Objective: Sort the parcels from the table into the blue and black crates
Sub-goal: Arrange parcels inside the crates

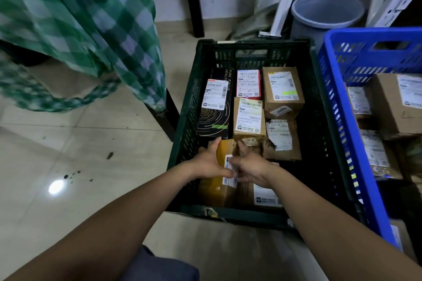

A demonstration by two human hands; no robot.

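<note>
Both my hands reach into the black crate on the floor. My left hand grips the left side of a yellow-brown parcel with a white label, thumb across its top. My right hand holds the parcel's right side, fingers curled on it. The parcel sits at the crate's near left corner. Several labelled parcels lie in the crate, among them a long black box and a brown box. The blue crate stands at the right with brown cartons inside.
A table draped in a green checked cloth stands at the left, its dark leg close to the black crate. A grey bucket and white frames stand behind the crates. Tiled floor lies at the left.
</note>
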